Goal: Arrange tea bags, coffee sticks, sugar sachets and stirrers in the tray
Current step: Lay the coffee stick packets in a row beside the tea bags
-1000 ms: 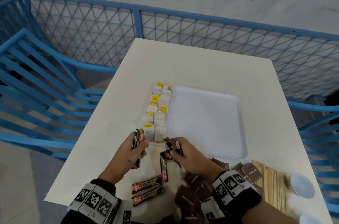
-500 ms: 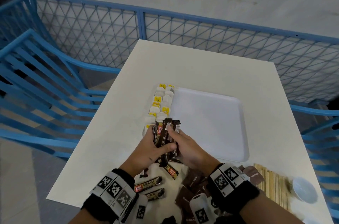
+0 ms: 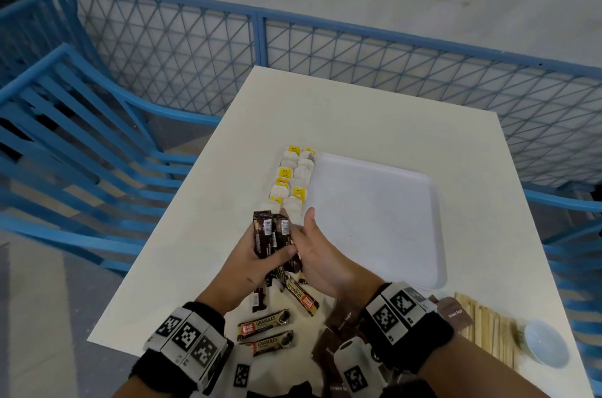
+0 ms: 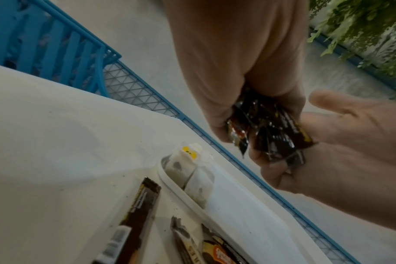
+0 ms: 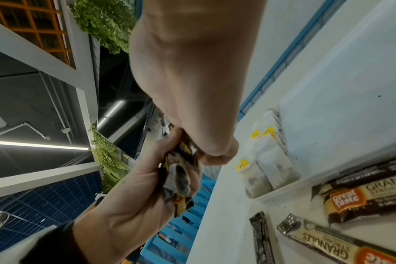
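**Coffee sticks bunched over the tray's near corner**

Coffee sticks (image 3: 272, 236) stand upright as a bundle above the near left corner of the white tray (image 3: 374, 218), gripped by left hand (image 3: 250, 262) with thumb curled across the front. Right hand (image 3: 317, 254) cups the bundle's other side, fingers wrapped around its lower ends. Tea bags (image 3: 291, 182) already fill two rows along the tray's left edge. More loose sticks (image 3: 265, 326) lie on the table (image 3: 358, 117) nearby; sugar sachets (image 3: 345, 321) and stirrers (image 3: 488, 329) wait to the right, still off the tray.

Likely risks: slick wrappers sliding apart and fanning out on release; bundle brushing the closest tea bags and toppling that row if lowered too near.
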Available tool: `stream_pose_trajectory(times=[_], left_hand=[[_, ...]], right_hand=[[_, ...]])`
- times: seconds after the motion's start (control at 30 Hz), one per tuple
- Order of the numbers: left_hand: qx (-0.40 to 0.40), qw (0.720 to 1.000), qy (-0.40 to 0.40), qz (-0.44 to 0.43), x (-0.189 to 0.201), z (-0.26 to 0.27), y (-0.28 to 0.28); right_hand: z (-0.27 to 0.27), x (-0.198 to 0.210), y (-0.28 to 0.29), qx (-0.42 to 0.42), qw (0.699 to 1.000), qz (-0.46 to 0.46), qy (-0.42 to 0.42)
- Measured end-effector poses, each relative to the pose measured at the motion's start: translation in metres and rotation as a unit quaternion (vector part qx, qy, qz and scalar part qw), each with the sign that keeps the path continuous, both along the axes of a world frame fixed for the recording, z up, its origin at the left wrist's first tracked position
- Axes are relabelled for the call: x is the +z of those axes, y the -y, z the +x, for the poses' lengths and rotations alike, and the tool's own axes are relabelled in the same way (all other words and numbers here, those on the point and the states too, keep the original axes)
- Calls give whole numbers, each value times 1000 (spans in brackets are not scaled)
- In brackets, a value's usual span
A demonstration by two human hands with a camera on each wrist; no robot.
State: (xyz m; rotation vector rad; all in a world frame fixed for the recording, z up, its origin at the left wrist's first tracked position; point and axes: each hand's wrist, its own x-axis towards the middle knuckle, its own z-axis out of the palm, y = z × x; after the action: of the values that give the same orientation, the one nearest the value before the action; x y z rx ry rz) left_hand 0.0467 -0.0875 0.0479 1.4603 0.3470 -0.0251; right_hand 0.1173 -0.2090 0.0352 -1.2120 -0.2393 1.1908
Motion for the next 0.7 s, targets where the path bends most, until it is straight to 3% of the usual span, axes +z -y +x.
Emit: stream_pose_trajectory(times=[0.13, 0.23, 0.27, 0.37, 0.43, 0.5, 0.6, 0.7], left_hand=[[22, 999, -9, 49, -1, -9, -6], [67, 996, -17, 60, -2, -16, -15], [86, 995, -23, 53, -1, -17, -18], [130, 990, -51, 33, 1, -28, -31], [143, 987, -67, 24, 2, -35, -37], [153, 985, -81, 12, 3, -40, -42], [182, 979, -87, -28, 5, -45, -44], [220, 967, -108, -66, 2, -47, -39]], right_hand=[[-5, -7, -1, 62, 997, -34, 34], [-12, -3, 3, 91, 972, -149, 160], [-15, -5, 6, 104, 949, -187, 230], [-27, -24, 19, 208, 833, -215, 466], [-40, -34, 21, 298, 760, -182, 548], [-52, -42, 19, 352, 709, -165, 588], [-62, -50, 18, 370, 665, -177, 625], [-65, -58, 22, 354, 661, -188, 634]])
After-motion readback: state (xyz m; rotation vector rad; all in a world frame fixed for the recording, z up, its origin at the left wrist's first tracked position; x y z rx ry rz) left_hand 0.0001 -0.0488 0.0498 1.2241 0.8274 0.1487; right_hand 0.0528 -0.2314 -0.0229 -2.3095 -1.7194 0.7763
